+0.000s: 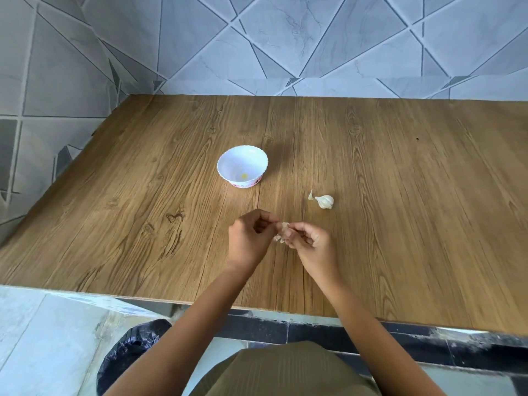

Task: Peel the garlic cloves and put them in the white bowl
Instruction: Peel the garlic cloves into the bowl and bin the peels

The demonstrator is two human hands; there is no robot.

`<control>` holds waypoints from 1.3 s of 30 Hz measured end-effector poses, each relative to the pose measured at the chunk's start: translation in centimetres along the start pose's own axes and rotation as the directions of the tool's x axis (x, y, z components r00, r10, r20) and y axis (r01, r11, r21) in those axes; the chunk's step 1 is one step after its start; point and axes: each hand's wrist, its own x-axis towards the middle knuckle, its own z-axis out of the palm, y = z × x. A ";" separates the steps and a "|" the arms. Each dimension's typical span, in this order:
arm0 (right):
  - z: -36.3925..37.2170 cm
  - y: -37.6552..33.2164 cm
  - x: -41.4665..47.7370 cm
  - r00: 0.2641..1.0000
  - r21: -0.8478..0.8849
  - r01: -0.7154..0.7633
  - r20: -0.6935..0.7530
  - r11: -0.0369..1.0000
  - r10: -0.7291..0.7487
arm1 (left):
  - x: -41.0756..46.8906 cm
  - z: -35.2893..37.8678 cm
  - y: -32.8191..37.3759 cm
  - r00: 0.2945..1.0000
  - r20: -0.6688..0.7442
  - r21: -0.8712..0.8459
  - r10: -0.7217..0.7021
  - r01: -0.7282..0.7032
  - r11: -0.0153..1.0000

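Past the lap (285, 372), left hand (248, 238) and right hand (310, 242) are pinching a garlic clove (283, 230), risking squeezing it floorward.

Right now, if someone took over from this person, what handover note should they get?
Left hand and right hand: both pinch one garlic clove, skin partly loose.
White bowl: beyond the hands; one small yellowish bit inside, unclear what.
Garlic piece, skin on, and a sliver: on the table right of the bowl.
Done: little, if anything. Left: finish this clove, bowl it, then the rest.
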 end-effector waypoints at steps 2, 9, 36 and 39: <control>-0.5 -0.3 0.1 0.998 0.073 -0.045 0.053 0.996 0.041 | 0.5 -0.6 0.1 0.960 0.182 -0.249 -0.213 0.254 0.934; -1.0 -0.8 0.2 0.954 0.310 -0.300 0.124 0.902 0.274 | 0.9 -1.1 0.1 0.904 0.312 -0.282 -0.292 0.381 0.880; -1.7 -0.5 0.2 0.998 0.074 -0.058 -0.014 0.996 0.060 | 0.9 -1.4 0.7 0.938 0.288 0.495 0.195 -0.320 0.808; -1.7 -0.5 0.2 0.998 0.061 -0.056 -0.014 0.997 0.057 | 0.7 -1.2 0.9 0.963 0.231 0.555 0.139 -0.248 0.794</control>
